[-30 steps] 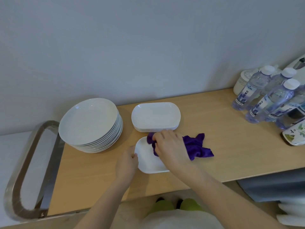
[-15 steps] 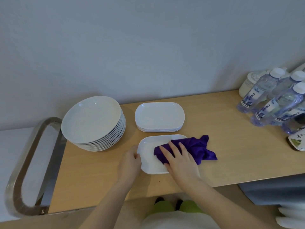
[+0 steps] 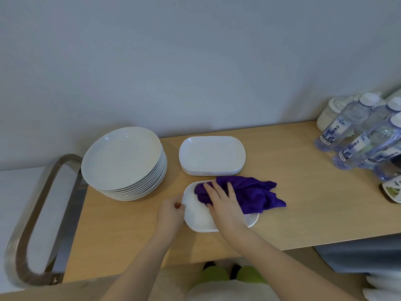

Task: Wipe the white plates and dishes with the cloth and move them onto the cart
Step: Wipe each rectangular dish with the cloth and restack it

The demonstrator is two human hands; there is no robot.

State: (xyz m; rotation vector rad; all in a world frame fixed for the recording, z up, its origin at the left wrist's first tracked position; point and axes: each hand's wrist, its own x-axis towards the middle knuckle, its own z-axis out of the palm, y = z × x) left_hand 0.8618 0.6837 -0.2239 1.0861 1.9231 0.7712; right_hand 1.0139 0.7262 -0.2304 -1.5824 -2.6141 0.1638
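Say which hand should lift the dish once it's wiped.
Left, probably. The left hand already grips the left rim of the dish, while the right hand lies flat on the cloth, pressing it onto the dish, and would have to let go of it first.

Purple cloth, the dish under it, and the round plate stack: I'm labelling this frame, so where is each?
purple cloth (image 3: 256, 192), head view, bunched middle right of the fingers.
oblong dish (image 3: 196, 216), head view, bare left inside.
round plate stack (image 3: 121, 157), head view, top plate's centre.
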